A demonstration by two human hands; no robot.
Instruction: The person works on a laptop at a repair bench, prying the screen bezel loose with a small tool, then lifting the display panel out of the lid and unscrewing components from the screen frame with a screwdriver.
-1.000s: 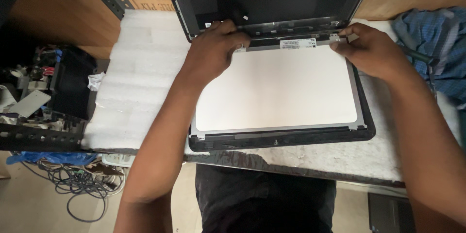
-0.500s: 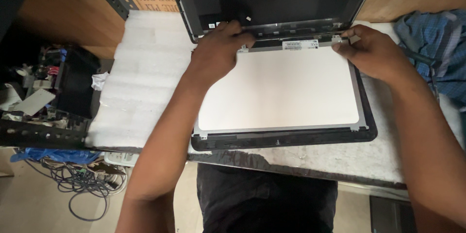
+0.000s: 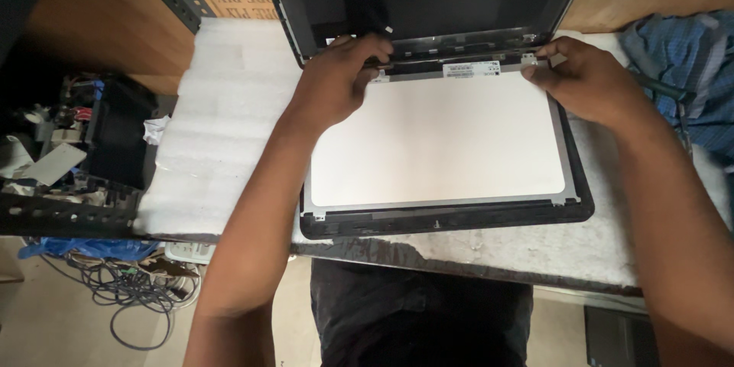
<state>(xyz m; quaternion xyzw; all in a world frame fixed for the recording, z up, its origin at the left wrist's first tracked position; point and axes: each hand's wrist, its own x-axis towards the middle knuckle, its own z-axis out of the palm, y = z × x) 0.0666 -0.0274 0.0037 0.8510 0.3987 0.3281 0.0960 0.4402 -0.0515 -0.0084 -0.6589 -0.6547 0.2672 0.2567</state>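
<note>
Both hands pinch the far corners of the white panel (image 3: 440,138) lying face-down on the open laptop (image 3: 428,218) on the counter (image 3: 489,256), left grip (image 3: 340,76) and right grip (image 3: 581,80) closed on its edge.

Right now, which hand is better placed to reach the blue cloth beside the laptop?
Probably the right hand: it grips the white panel's corner nearest the blue cloth, while the left hand holds the far corner.

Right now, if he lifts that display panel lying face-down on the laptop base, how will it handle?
The display panel looks thin, wide and flat, so probably light but prone to flexing and cracking. The left hand and right hand grip only its top corners, so the bottom edge may sag. Its smooth white back seems slippery.
</note>
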